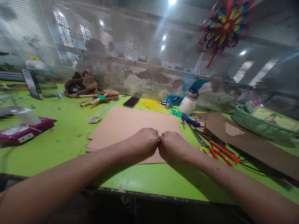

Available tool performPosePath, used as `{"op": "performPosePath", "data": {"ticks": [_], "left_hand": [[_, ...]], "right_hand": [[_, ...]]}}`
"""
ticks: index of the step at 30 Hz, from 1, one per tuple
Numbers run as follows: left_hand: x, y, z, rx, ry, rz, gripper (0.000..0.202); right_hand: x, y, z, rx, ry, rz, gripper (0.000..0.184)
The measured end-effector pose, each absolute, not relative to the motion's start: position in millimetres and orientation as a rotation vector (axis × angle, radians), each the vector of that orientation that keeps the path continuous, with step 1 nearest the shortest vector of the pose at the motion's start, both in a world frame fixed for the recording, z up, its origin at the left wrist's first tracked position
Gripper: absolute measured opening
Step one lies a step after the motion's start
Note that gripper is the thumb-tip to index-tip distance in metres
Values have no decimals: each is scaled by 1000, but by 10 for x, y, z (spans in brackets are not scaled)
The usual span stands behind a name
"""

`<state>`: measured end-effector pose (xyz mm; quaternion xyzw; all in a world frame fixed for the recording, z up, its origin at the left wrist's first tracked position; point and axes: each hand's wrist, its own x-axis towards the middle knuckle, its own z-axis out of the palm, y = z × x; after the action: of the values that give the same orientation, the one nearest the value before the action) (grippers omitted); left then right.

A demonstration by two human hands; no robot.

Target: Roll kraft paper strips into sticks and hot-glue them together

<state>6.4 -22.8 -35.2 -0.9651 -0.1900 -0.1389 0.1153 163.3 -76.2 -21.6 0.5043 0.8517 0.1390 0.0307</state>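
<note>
My left hand (143, 142) and my right hand (174, 145) rest knuckle to knuckle on a stack of brown cardboard sheets (121, 124) in the middle of the green table (70, 137). Both hands are closed, fingers curled under and pinched together where they meet. Whatever they pinch is too small or too hidden to make out. Red-handled scissors (219, 151) lie just right of my right hand.
A glue gun with a blue handle (190, 120) and a white jar (189, 102) stand behind the scissors. More brown card (252, 146) and a green basket (261, 126) lie right. A black phone (131, 101), yellow strips (150, 105), a brown plush (80, 83) and a purple device (23, 130) sit left and back.
</note>
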Motion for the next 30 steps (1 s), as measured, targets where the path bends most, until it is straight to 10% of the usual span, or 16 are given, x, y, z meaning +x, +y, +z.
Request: {"op": "performPosePath", "data": {"ticks": [30], "left_hand": [[-146, -278, -218, -3087, -409, -531, 20]], "right_hand": [[1849, -786, -252, 1349, 2859, 297, 20]]}}
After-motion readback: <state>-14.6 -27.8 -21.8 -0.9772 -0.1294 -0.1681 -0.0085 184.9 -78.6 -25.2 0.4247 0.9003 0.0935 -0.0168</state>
